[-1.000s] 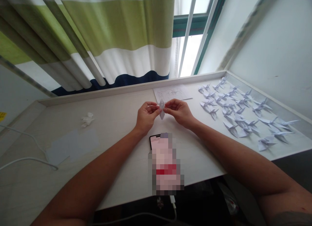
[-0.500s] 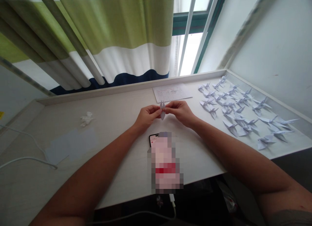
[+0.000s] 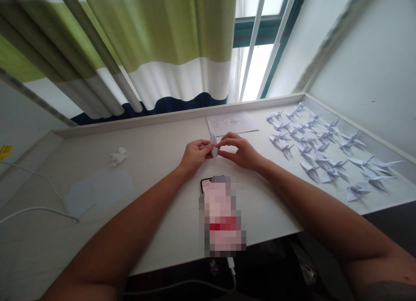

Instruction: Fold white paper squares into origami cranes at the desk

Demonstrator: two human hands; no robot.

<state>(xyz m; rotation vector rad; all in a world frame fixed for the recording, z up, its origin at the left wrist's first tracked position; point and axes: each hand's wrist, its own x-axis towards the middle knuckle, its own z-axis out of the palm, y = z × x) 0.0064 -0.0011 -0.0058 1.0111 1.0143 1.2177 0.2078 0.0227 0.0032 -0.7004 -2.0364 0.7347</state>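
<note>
My left hand (image 3: 196,155) pinches a small piece of folded white paper (image 3: 214,151) between thumb and fingers. The paper stands upright, with narrow points at its top. Close on its right side is my right hand (image 3: 241,150), thumb and forefinger parted; whether a fingertip touches the paper I cannot tell. Both hands are above the white desk (image 3: 169,214). Below them, nearer to me, lies a phone (image 3: 206,181), mostly blurred out. Many folded paper cranes (image 3: 331,169) cover the desk's right side.
A written sheet (image 3: 234,123) lies behind my hands. To the left are crumpled tissue (image 3: 118,157), flat sheets of paper (image 3: 81,195) and a white cable (image 3: 42,209). A charging cable (image 3: 231,266) hangs at the front edge. A raised rim (image 3: 146,118) borders the desk below the curtain (image 3: 156,32).
My right thumb and forefinger have come apart from their pinch on the folded paper. The paper has turned slightly and stays in my left hand. The view has shifted a little.
</note>
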